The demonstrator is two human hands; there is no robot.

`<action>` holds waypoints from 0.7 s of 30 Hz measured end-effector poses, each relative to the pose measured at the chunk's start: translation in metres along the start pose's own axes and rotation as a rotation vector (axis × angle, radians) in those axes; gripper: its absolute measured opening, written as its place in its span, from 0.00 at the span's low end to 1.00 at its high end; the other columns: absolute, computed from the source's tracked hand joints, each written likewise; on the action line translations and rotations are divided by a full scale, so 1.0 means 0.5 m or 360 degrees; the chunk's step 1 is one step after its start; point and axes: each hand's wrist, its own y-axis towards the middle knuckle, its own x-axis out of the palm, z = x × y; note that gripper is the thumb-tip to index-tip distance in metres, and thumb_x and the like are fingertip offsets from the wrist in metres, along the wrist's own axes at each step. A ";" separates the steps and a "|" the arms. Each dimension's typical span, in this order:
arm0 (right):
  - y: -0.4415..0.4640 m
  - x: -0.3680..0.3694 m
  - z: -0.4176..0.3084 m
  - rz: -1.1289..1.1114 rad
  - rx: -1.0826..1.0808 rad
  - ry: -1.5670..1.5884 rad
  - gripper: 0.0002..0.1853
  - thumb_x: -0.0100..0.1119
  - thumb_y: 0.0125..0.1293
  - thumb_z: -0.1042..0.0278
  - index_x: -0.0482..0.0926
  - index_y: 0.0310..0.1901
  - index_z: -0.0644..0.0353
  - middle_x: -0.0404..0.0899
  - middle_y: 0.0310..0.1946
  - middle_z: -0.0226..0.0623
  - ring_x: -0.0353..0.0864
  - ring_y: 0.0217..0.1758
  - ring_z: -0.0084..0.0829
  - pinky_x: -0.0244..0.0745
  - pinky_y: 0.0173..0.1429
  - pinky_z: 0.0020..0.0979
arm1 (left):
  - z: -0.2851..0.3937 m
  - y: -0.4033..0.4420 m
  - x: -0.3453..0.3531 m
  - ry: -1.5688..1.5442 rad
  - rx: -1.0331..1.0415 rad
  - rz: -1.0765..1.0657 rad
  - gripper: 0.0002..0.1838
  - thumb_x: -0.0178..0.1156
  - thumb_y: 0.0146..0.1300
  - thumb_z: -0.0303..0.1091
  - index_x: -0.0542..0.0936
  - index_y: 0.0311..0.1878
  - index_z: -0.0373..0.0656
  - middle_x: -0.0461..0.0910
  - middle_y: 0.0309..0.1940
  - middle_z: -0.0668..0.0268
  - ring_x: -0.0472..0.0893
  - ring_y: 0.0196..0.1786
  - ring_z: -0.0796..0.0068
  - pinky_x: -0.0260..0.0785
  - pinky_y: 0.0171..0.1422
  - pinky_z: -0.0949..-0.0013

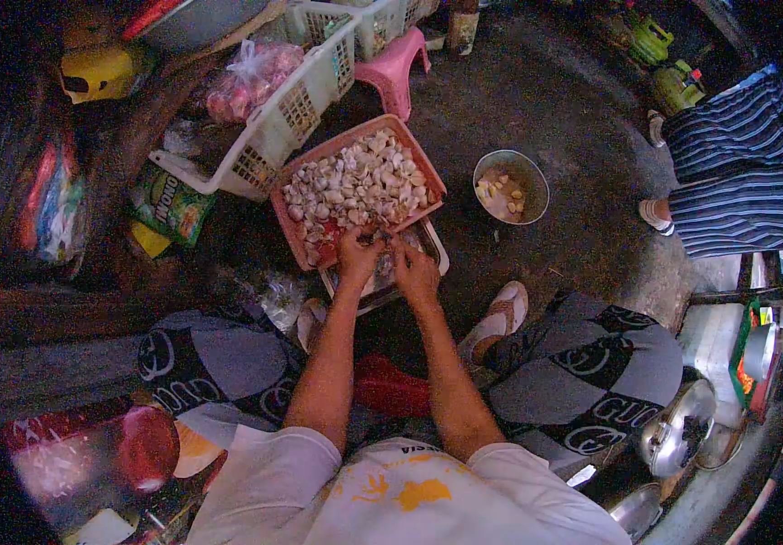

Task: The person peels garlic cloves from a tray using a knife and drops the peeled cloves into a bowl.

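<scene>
My left hand (358,256) and my right hand (416,271) are close together at the near edge of a pink plastic tray (432,173). Fingers on both hands are bent and pinched together. Whatever is between them is too small and dark to make out. Unpeeled garlic cloves (355,177) cover most of the tray, which sits tilted over a metal tray (441,254). To the right, a metal bowl (544,186) on the floor holds several pale peeled garlic cloves (505,195).
White plastic baskets (319,86), one with a pink-filled plastic bag (259,77), stand at the upper left by a pink stool (396,68). A person in a striped garment (737,177) is at the right. Pans (682,427) and green gas cylinders (679,84) lie farther right.
</scene>
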 end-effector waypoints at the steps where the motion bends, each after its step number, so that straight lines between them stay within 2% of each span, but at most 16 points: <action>1: 0.000 0.001 0.000 0.0018 0.0050 0.0049 0.20 0.41 0.63 0.48 0.79 0.40 0.52 0.76 0.21 0.49 0.75 0.26 0.50 0.69 0.33 0.43 | 0.006 0.000 -0.003 -0.0013 -0.0054 -0.0022 0.12 0.64 0.43 0.27 0.77 0.33 0.35 0.78 0.28 0.63 0.77 0.30 0.75 0.69 0.37 0.70; 3: -0.002 0.003 0.001 0.0053 0.0150 0.0146 0.22 0.42 0.62 0.46 0.80 0.37 0.54 0.76 0.20 0.47 0.76 0.25 0.47 0.68 0.32 0.40 | 0.019 -0.003 -0.009 -0.0041 -0.0166 -0.0066 0.13 0.64 0.43 0.27 0.76 0.35 0.35 0.78 0.29 0.63 0.77 0.31 0.75 0.69 0.37 0.71; 6: 0.000 0.036 0.038 0.0039 0.0235 0.0405 0.23 0.44 0.62 0.46 0.80 0.34 0.59 0.75 0.19 0.41 0.75 0.24 0.35 0.67 0.32 0.33 | 0.041 -0.001 -0.015 -0.0048 -0.0395 -0.0154 0.14 0.63 0.45 0.26 0.76 0.37 0.34 0.78 0.29 0.64 0.77 0.32 0.75 0.69 0.38 0.73; 9: 0.005 0.042 0.060 -0.0154 0.0462 0.0687 0.22 0.46 0.63 0.47 0.80 0.35 0.60 0.73 0.19 0.32 0.70 0.24 0.23 0.64 0.30 0.26 | 0.029 -0.004 -0.014 -0.0382 -0.0410 -0.0212 0.13 0.61 0.47 0.24 0.75 0.38 0.35 0.78 0.30 0.64 0.77 0.32 0.75 0.70 0.37 0.74; 12: 0.009 0.012 0.034 -0.0194 0.0745 0.1354 0.21 0.46 0.63 0.48 0.79 0.39 0.60 0.70 0.18 0.26 0.66 0.22 0.18 0.60 0.26 0.22 | 0.035 -0.001 -0.018 -0.0422 -0.0372 -0.0257 0.12 0.60 0.48 0.22 0.75 0.38 0.36 0.77 0.32 0.65 0.77 0.33 0.76 0.70 0.36 0.75; 14: 0.018 0.073 0.097 -0.0139 0.0632 0.1209 0.21 0.46 0.63 0.48 0.77 0.44 0.58 0.70 0.19 0.26 0.66 0.22 0.17 0.61 0.27 0.22 | 0.031 0.000 -0.018 -0.0508 -0.0373 -0.0233 0.12 0.60 0.49 0.22 0.74 0.39 0.37 0.77 0.34 0.66 0.77 0.33 0.77 0.70 0.36 0.75; 16: 0.022 0.069 0.102 -0.0203 0.0555 0.1078 0.21 0.46 0.63 0.48 0.76 0.47 0.56 0.73 0.22 0.28 0.68 0.24 0.20 0.63 0.29 0.23 | 0.034 -0.001 -0.013 -0.0612 -0.0361 -0.0216 0.13 0.60 0.49 0.22 0.74 0.40 0.38 0.77 0.35 0.67 0.76 0.33 0.77 0.69 0.36 0.75; 18: 0.024 -0.003 0.023 -0.0400 0.0510 0.0971 0.21 0.47 0.63 0.49 0.74 0.50 0.54 0.77 0.27 0.33 0.74 0.28 0.26 0.68 0.34 0.26 | 0.041 -0.005 -0.014 -0.0721 -0.0339 -0.0188 0.14 0.60 0.48 0.22 0.74 0.41 0.38 0.76 0.35 0.67 0.76 0.34 0.77 0.68 0.38 0.75; 21: 0.022 -0.013 0.001 -0.0149 0.0035 0.0282 0.18 0.47 0.63 0.51 0.73 0.51 0.48 0.79 0.38 0.39 0.78 0.37 0.38 0.71 0.42 0.31 | -0.006 0.005 0.000 -0.0606 -0.0241 -0.0170 0.14 0.60 0.47 0.22 0.74 0.40 0.38 0.77 0.34 0.67 0.75 0.34 0.77 0.68 0.39 0.75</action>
